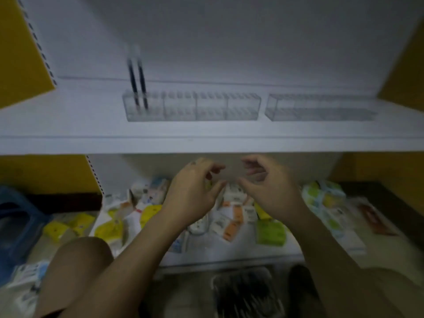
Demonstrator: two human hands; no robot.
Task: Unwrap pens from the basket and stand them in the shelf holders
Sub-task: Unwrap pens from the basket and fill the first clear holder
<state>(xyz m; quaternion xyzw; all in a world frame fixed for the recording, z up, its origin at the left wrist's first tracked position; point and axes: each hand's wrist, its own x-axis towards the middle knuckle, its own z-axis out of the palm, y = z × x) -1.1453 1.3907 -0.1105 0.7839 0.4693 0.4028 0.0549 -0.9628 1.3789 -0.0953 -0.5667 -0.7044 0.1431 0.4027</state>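
The fingers (pixel 215 167) of the left hand (pixel 195 187) curl inward, with thumb and forefinger drawn close. The right hand (pixel 268 187) faces it, its fingers curled the same way. The fingertips of the two hands are near each other but apart, and the blur makes it impossible to tell whether anything is pinched in either hand. Both hands hover just under the front edge of the white shelf (pixel 206 143), above a heap of small coloured packets (pixel 231 216) on the lower shelf (pixel 229 253). Two dark pens (pixel 137 86) stand upright side by side at the left end of a clear holder (pixel 206 109) on the shelf, well apart from the fingers. A second holder (pixel 321 109) sits just to its right. A dark basket (pixel 247 292) lies low between the forearms.
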